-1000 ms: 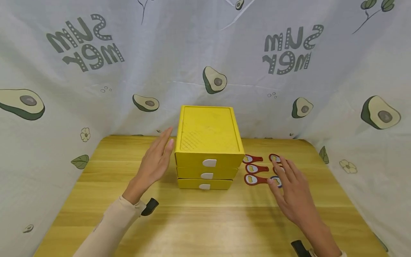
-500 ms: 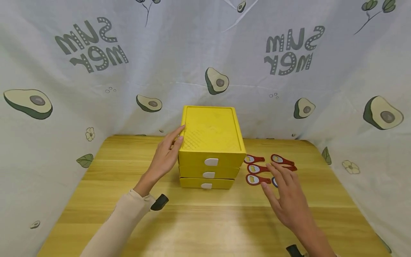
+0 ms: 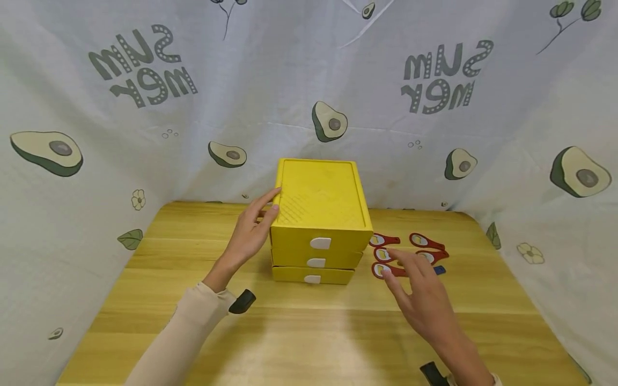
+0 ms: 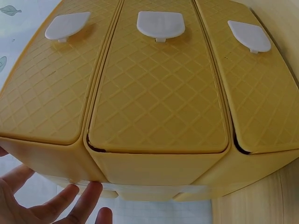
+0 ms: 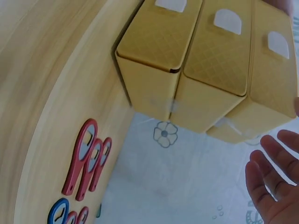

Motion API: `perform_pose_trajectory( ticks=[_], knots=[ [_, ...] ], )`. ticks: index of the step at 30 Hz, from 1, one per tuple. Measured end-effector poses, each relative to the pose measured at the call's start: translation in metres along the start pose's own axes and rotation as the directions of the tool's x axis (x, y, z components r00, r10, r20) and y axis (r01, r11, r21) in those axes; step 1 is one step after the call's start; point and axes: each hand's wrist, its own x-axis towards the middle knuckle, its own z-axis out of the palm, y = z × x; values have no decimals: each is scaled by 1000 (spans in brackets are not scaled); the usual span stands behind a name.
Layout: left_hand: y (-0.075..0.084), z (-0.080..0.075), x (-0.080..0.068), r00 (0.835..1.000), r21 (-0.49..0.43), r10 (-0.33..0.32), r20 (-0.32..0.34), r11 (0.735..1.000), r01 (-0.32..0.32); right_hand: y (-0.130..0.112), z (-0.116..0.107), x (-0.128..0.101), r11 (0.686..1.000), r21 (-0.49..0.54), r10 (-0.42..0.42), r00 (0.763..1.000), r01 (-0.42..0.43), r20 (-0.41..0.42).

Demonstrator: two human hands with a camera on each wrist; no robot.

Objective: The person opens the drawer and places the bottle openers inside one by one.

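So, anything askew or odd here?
No spill visible. In the left wrist view, dark gaps at a corner of the middle drawer and bottom drawer suggest neither sits quite flush. Also, the backdrop lettering reads mirrored.

Table (image 3: 309, 332), yellow drawers (image 3: 319, 201), red openers (image 3: 433, 244), blue opener (image 3: 439, 270)

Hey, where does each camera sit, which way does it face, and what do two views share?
Head: worn on the head, looking forward and down at a yellow, boxy three-drawer cabinet; left hand, right hand and forearms show.
Left wrist: worn there, facing the cabinet's crosshatched drawer fronts; left-hand fingers show, lower left.
Right wrist: worn there, facing the cabinet's fronts and side; right-hand fingers show, lower right.
Head and right wrist share the cabinet and flat, paddle-shaped red openers.
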Motion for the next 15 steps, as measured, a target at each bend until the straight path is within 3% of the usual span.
perform_pose_trajectory(
  ticks=[7, 15],
  knots=[
    [-4, -1, -2, 1000, -27, -21, 4, 999, 21, -9, 13, 8, 998, 20, -60, 998, 61, -23],
    [-5, -2, 0, 1000, -53, -8, 2, 999, 8, -22, 25, 21, 995, 67, -71, 997, 70, 21]
  ],
)
